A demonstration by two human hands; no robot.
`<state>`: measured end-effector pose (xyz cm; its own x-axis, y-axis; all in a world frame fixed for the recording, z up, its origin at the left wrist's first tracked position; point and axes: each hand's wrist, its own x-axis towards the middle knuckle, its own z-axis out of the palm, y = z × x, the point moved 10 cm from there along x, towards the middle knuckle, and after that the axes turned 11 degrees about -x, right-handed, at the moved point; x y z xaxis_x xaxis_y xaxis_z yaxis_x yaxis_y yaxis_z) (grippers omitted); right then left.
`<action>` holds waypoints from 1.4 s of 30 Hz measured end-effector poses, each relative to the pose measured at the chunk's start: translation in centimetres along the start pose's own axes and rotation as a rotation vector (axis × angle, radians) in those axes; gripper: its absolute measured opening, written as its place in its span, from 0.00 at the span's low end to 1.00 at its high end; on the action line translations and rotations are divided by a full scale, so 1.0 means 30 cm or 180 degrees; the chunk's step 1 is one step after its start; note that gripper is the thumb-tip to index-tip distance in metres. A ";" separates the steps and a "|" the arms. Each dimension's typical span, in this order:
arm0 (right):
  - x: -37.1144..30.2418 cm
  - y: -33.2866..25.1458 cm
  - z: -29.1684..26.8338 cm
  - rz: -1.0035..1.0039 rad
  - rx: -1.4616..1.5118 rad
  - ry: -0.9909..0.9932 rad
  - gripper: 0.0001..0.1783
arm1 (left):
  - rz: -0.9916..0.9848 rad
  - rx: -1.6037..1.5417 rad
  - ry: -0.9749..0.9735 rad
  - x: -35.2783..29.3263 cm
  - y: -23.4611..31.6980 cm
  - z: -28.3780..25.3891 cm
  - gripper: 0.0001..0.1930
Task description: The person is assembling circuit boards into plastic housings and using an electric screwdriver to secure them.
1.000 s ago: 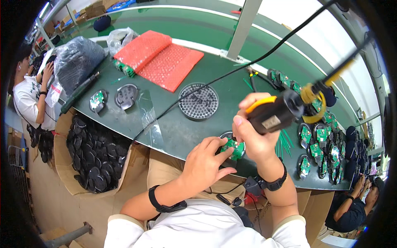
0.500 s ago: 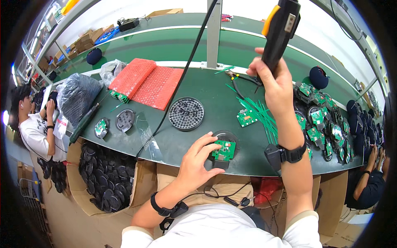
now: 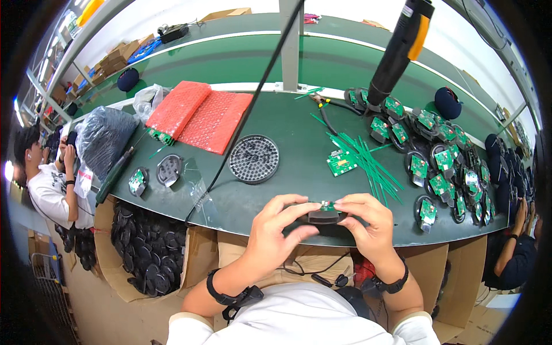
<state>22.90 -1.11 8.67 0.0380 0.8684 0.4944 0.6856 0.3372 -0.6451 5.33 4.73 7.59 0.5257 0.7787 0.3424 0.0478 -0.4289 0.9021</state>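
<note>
Close to the table's front edge, my left hand [image 3: 279, 227] and my right hand [image 3: 370, 223] grip a black round housing [image 3: 325, 217] from both sides. A strip of green circuit board shows on top of it, between my fingertips; the rest of the board is hidden. Beyond my right hand, a black electric screwdriver [image 3: 397, 54] with a yellow lever hangs free, tip down. A loose green circuit board [image 3: 342, 163] lies ahead of my hands, beside a bundle of thin green sticks [image 3: 368, 164]. A round black dish [image 3: 254, 160] of small dark parts stands to the left.
Many housings with boards [image 3: 443, 167] pile up on the right. Pliers [image 3: 325, 112] lie at the back, red bubble wrap [image 3: 215, 121] at the back left. A cable crosses the table. A carton [image 3: 198, 253] of black parts stands below left; a person [image 3: 52, 181] sits far left.
My right hand has let go of the electric screwdriver, which now hangs, and has come down to the housing. The housing is now tilted up, held in both hands.
</note>
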 end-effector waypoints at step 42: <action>-0.033 0.450 -0.630 0.0939 -0.0639 0.0368 0.01 | 0.0532 0.1365 0.1326 -0.045 -0.062 -0.297 0.06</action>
<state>45.86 -4.29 10.47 0.3291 0.8670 0.3741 0.7615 -0.0094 -0.6481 -3.03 8.55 7.78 0.1840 0.7613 0.6218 0.3760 -0.6390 0.6711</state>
